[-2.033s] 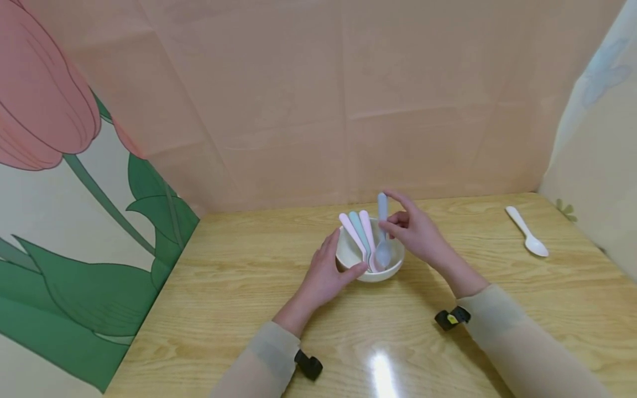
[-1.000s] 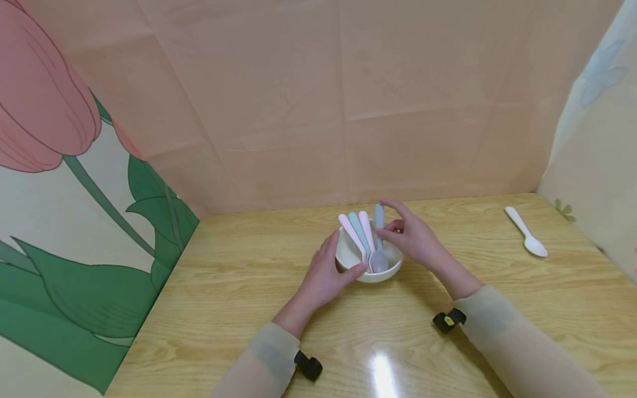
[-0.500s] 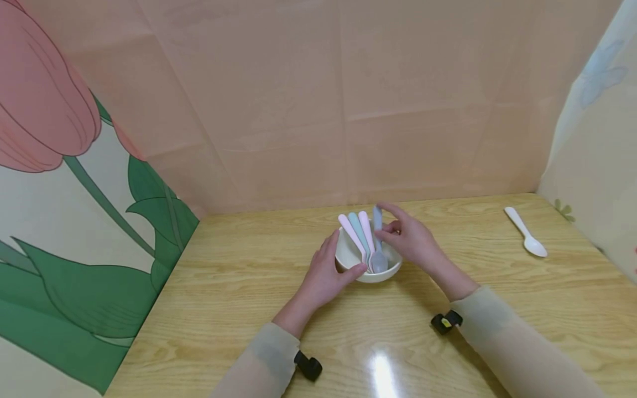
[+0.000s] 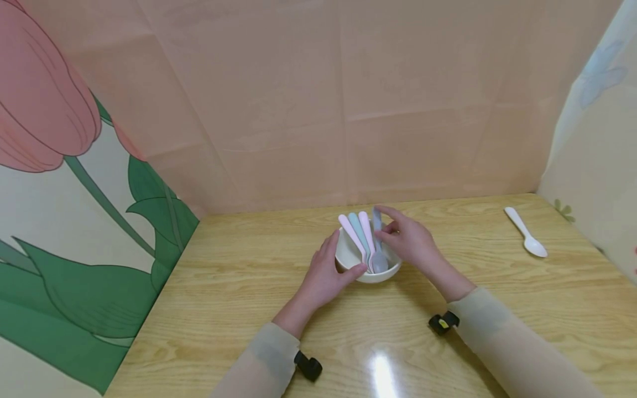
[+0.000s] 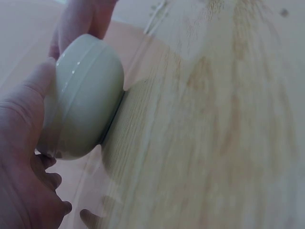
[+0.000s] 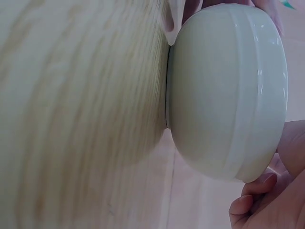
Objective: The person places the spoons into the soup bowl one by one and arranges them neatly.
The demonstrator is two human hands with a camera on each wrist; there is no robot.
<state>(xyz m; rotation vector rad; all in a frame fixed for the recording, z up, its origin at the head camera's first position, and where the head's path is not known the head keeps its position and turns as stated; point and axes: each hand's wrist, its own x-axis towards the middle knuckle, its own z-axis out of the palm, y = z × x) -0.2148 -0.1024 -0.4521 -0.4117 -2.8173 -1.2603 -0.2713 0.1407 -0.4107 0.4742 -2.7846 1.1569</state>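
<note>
Bright even light; glare spot on table; wrist views soft.

Bowl: we see its near left rim covered by the left hand. Right hand: masks the grey spoon handle. Both wrist views: spoons unseen, bowl interior hidden.

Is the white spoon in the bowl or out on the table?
Out. The white spoon lies flat on the table, far right of the bowl, which holds four other spoons.
</note>
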